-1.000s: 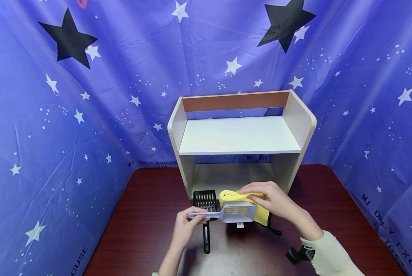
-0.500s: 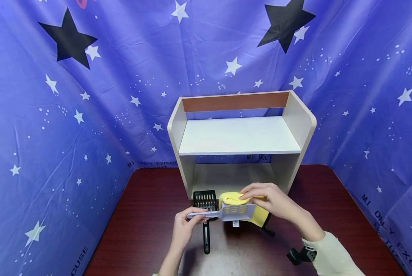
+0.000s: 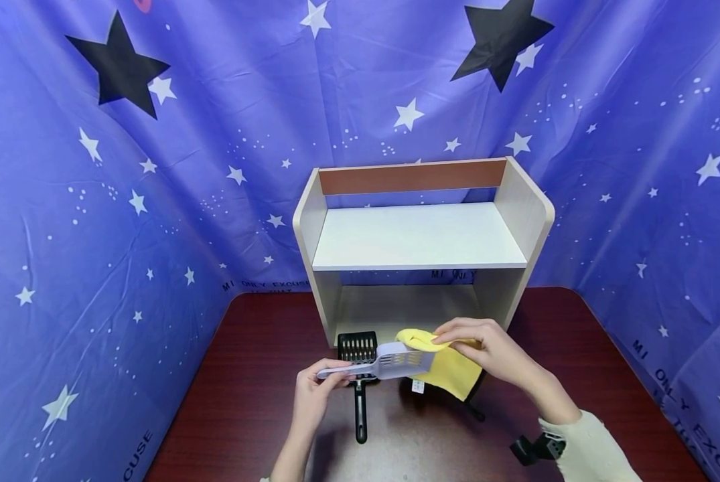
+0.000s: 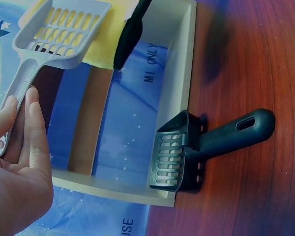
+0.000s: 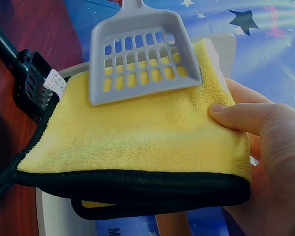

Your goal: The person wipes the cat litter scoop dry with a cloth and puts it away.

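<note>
My left hand (image 3: pixel 309 396) pinches the handle of a light grey litter scoop (image 3: pixel 386 371) between thumb and fingers. Its slotted head overlaps a folded yellow cloth (image 3: pixel 454 372), and yellow shows through the slots. The right hand (image 3: pixel 491 349) grips that cloth by its upper edge, thumb on the near face in the right wrist view. Black trim (image 5: pixel 137 181) and a small white tag (image 5: pixel 55 82) mark the cloth's border. Below and beyond the left hand lies a black litter scoop (image 3: pixel 361 414), its slotted head toward the shelf and partly covered by the grey handle.
A pale two-tier shelf unit (image 3: pixel 420 234) stands at the back of the dark red table (image 3: pixel 245 402), just behind the black scoop. Blue star-printed curtains (image 3: pixel 215 120) surround the table. A black wrist device (image 3: pixel 537 447) sits at the right sleeve.
The left hand has drawn the grey scoop leftward and slightly up. The right hand has shifted right with the cloth, so more of its yellow face shows beside the scoop. The black scoop has stayed put.
</note>
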A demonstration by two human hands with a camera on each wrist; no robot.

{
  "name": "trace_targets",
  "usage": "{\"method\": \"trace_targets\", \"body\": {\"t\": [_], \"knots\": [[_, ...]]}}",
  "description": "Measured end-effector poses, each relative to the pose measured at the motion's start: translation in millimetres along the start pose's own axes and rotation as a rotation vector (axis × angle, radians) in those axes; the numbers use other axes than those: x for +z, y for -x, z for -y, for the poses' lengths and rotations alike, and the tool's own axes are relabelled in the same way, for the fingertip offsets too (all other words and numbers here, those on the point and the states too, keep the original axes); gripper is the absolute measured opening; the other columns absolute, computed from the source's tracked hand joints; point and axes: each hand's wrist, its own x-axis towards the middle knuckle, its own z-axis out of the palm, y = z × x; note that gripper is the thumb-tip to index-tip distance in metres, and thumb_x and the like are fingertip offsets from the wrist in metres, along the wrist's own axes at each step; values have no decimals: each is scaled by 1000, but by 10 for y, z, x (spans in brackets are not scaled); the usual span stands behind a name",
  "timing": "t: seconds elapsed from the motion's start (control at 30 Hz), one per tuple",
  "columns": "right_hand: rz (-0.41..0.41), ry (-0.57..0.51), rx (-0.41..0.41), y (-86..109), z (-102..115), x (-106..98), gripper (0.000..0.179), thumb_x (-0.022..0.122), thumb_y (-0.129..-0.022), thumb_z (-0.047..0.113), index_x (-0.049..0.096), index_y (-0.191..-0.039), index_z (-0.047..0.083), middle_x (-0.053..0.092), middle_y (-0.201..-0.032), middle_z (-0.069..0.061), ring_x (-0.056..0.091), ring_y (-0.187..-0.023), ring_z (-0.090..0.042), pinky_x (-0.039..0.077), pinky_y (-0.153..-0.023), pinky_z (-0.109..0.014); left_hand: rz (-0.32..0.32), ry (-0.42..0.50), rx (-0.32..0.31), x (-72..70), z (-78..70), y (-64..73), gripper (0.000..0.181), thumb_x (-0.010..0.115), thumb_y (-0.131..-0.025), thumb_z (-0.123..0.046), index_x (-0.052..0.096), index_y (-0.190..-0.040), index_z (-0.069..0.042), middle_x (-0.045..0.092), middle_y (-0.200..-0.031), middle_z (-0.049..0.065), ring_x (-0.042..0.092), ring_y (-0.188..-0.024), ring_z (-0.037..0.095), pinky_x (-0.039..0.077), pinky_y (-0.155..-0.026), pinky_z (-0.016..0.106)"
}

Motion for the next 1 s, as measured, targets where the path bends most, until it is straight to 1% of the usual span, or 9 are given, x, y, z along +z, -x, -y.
{"method": "trace_targets", "body": {"t": [0.13,0.23,0.37,0.4,0.53,0.6,0.7,0.87,1.0], "knots": [[0,-1,15,40,-20,-30,34,65,-87,-12,74,-111,11,73,-108,-9,61,-89,-9,47,-62,-17,-1,-8,13,-18,-22,-7,16,65,-87,8,67,-99,19,73,-90,28,73,-72,8,61,-67,24],[-7,4,41,56,-19,-52,33,64,-88,-11,74,-111,11,74,-107,-8,63,-93,-4,49,-68,-14,16,-15,6,-27,-19,-9,16,65,-87,9,67,-99,19,73,-90,27,73,-72,8,61,-68,24],[-29,16,115,48,-6,-90,29,65,-91,-6,73,-113,11,75,-107,-6,64,-98,1,50,-75,-11,74,-25,10,-32,3,-7,18,66,-87,7,67,-100,19,74,-91,22,72,-76,6,61,-71,24],[-35,17,133,43,-3,-98,29,65,-91,-4,73,-115,11,75,-108,-6,64,-99,1,51,-77,-11,93,-26,17,-28,6,-8,18,66,-87,6,67,-100,19,74,-92,23,71,-78,5,61,-72,24],[-34,7,174,4,4,-111,29,65,-93,-1,71,-120,9,75,-113,-9,63,-98,3,51,-74,-13,160,-37,43,-10,17,-18,20,67,-88,4,67,-101,19,71,-98,32,71,-82,3,61,-73,23],[-25,-3,181,-20,-2,-110,29,64,-93,0,71,-120,9,75,-114,-9,64,-98,2,52,-74,-14,180,-46,50,6,18,-23,20,67,-88,3,67,-101,18,70,-99,34,70,-82,2,60,-73,23],[-2,-16,180,-68,-11,-95,29,64,-93,-1,72,-119,11,76,-111,-6,64,-95,2,52,-73,-15,205,-70,70,27,16,-28,20,68,-88,2,69,-100,17,70,-99,34,70,-82,1,60,-72,21],[58,-29,168,-154,-2,-51,26,64,-94,0,73,-115,12,76,-107,-3,63,-90,1,52,-73,-18,257,-83,139,58,15,-40,18,69,-87,2,70,-99,15,70,-97,33,70,-84,0,58,-72,19],[94,-41,184,-215,33,-9,23,64,-95,6,73,-114,16,76,-106,-1,63,-88,-1,53,-71,-20,278,-88,164,85,12,-54,16,69,-87,2,71,-98,12,73,-95,28,70,-83,1,58,-70,20]]}}
